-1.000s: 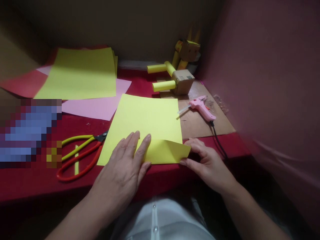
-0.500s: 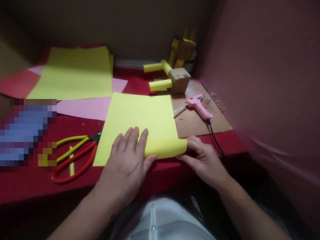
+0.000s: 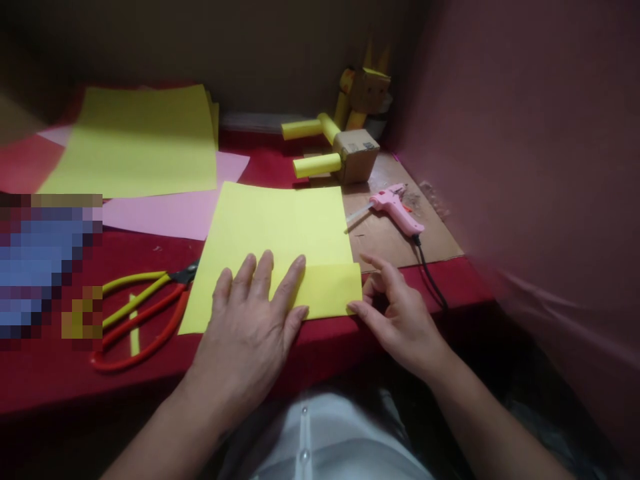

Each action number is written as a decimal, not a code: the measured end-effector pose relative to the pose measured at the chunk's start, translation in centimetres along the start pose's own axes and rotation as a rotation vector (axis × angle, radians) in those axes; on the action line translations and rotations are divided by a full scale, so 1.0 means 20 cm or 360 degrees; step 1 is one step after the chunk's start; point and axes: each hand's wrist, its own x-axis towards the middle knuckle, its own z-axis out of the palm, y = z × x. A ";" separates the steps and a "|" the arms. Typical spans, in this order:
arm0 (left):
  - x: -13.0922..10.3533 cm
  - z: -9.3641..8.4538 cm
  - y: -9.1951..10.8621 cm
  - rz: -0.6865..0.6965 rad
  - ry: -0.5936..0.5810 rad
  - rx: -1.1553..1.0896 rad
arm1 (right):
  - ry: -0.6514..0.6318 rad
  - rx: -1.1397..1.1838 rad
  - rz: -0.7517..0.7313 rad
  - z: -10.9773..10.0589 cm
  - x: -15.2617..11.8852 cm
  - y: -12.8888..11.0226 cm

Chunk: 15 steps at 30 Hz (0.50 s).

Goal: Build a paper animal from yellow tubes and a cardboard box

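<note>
A sheet of yellow paper [image 3: 280,213] lies in front of me with its near edge folded up into a flap [image 3: 330,288]. My left hand [image 3: 255,313] rests flat on the sheet and the left part of the flap, its fingers spread. At the flap's right end is my right hand [image 3: 397,303]. Its thumb tip touches the lower right corner of the fold, while the index finger is raised and apart from the thumb. The other fingers are bent and partly hidden.
Left of the sheet lie scissors-like cutters [image 3: 145,320] with yellow and red handles and a thin yellow strip [image 3: 134,330]. Yellow sheets [image 3: 140,140] are stacked behind. A pink glue gun [image 3: 400,212] and a cardboard box with yellow tubes [image 3: 357,157] rest on cardboard [image 3: 385,250].
The rounded, curled near edge of the yellow paper has been flattened into a fold. My right hand has let its grip loosen, with the index finger lifted. The view shifted slightly.
</note>
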 end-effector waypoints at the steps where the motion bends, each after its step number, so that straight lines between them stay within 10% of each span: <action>1: 0.00 0.00 0.00 0.0011 -0.0014 0.0009 | -0.0018 0.0040 -0.0006 0.00 0.00 0.00; 15: 0.00 0.00 0.00 0.0041 -0.0064 0.0054 | -0.0224 0.0387 0.0109 -0.05 0.00 -0.01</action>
